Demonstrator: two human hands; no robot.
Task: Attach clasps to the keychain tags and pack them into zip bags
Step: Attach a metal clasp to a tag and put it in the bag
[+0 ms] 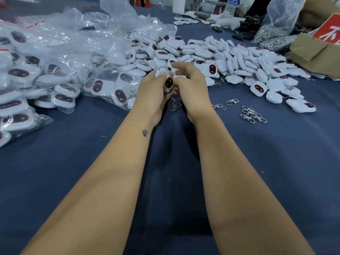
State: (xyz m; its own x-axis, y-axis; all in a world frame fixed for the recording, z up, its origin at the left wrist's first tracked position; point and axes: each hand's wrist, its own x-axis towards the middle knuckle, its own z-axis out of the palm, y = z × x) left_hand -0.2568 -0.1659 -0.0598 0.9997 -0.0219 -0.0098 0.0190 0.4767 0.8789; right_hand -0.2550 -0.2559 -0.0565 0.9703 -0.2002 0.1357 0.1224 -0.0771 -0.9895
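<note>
Both hands up over the bench (257,162), at the near edge of the loose tag pile (230,57). My left hand (152,91) grips a small bunch of tags, one dark oval face turned toward me (169,82), with clasps (174,105) dangling below the palm. My right hand (189,85) has its fingers (179,68) curled on a white tag at the top of the bunch; the exact pinch is hidden. Judgement: tags look light, hard-shelled and glossy, so probably slippery; best held by the flat faces or the rim near the loop, not by the clasp, which would swing. Clasps look small and stiff and likely to tangle. Room: loose clasps (253,115) lie near on my right, filled zip bags (60,85) close on my left. Open cloth lies toward me, between and beside my forearms; the pile closes off the far side.
</note>
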